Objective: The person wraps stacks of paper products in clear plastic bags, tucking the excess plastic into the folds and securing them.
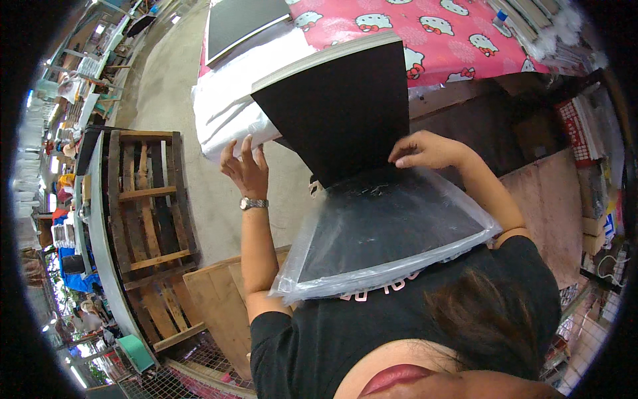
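Black board stack (339, 113) half inside our clear bag (392, 233), its top leaning toward the counter (465, 40). Left hand (246, 166) spread, fingers up at the stack's left edge. Right hand (425, 149) pinching the bag mouth. Risk: thin plastic may tear on a corner, or the stack may slide out.

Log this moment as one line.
left hand: on white bags | right hand: on clear bag mouth | black stack: half inside
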The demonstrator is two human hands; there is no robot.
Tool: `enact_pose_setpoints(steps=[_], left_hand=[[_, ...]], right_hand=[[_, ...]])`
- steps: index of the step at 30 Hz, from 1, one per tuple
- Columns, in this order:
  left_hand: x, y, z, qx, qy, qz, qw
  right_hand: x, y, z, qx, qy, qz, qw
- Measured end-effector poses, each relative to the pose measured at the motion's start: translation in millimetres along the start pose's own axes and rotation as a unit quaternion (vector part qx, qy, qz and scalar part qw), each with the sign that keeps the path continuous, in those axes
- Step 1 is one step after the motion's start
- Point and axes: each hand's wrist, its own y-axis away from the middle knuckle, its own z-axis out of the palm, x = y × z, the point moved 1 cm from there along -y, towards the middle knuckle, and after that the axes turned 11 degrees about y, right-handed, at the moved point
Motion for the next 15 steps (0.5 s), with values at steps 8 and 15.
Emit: enact_pose_setpoints(steps=[8, 15], left_hand=[[-30, -54, 1, -0.112, 0.235, -0.119, 0.958], [-46, -137, 44, -0.162, 0.091, -0.049, 0.981]], right_hand=[[-46, 1, -61, 0.337, 0.072, -0.159, 0.925], [-44, -82, -105, 0.456, 0.451, -0.108, 0.760]])
